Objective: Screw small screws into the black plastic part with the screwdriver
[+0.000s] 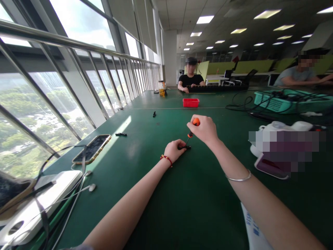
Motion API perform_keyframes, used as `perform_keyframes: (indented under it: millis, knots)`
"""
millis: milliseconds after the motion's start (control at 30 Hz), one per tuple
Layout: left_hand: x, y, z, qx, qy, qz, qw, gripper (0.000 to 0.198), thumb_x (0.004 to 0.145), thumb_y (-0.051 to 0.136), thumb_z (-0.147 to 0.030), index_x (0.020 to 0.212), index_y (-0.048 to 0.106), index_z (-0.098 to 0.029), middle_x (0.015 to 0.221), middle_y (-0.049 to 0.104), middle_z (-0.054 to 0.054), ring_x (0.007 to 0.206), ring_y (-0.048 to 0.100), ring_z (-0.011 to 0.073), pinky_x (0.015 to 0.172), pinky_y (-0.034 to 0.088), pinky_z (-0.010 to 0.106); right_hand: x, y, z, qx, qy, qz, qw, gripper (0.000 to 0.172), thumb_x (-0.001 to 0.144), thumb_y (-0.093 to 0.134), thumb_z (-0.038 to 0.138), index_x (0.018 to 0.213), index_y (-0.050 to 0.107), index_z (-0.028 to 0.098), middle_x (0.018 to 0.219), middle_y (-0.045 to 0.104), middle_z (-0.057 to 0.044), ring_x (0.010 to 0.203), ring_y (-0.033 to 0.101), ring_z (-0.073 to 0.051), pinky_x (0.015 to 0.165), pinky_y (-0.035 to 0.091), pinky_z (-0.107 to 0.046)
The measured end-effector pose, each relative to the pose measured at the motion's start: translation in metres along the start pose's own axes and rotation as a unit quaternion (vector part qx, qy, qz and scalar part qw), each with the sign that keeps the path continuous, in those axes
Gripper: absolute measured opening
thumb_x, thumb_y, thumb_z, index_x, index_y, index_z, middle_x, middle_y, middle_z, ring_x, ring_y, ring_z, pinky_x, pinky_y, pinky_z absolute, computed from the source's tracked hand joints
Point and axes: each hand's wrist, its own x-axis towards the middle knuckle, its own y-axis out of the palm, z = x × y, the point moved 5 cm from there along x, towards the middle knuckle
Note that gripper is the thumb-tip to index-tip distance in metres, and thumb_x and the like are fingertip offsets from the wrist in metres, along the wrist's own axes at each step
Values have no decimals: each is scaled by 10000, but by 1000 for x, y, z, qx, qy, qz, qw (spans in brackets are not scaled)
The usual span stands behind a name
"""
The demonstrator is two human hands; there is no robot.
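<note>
My right hand (205,129) is closed around the orange and black handle of a screwdriver (190,134), which slants down to the left. Its thin shaft meets a small black part (186,147) lying on the green tabletop (145,152). My left hand (174,149) pinches that part at its left end, and the fingers cover some of it. Two other small black pieces rest farther off, one (121,134) to the left and one (154,114) beyond my hands.
A red tray (190,102) stands ahead. Left are a phone (92,149), earphones (92,188) and cables. At right are a teal basket (293,100) with cables and a partly blurred white item (275,125). A person (191,80) sits opposite; another sits far right.
</note>
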Motion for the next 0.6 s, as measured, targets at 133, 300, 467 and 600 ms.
perform_keyframes:
  millis: [133,300,467,600]
  knots:
    - [0,-1,-2,8,-1,2,1000,109,714,642,-181,821,655,-172,824,695,8,769,629,145,706,493,247,0,0,0,-18,5,13,1000,183,705,497,368,603,527,220,562,547,18,567,464,-136,511,262,-245]
    - [-1,0,-3,12,3,1,1000,100,713,642,-186,813,651,-176,820,694,1,766,626,140,702,486,239,0,1,3,-43,-6,27,999,338,794,433,489,605,510,220,557,534,1,577,469,-148,514,258,-254]
    - [0,0,-5,18,22,-6,1000,158,753,640,-314,828,668,-178,850,697,10,767,623,144,704,490,241,0,2,4,-20,2,40,999,194,748,490,410,676,532,234,592,561,24,579,485,-139,510,268,-245]
    - [1,1,-3,20,9,-7,1000,133,763,632,-290,821,695,-188,856,702,8,769,625,142,716,492,236,0,3,5,1,3,42,999,214,727,485,390,605,534,221,570,546,16,568,472,-136,502,273,-250]
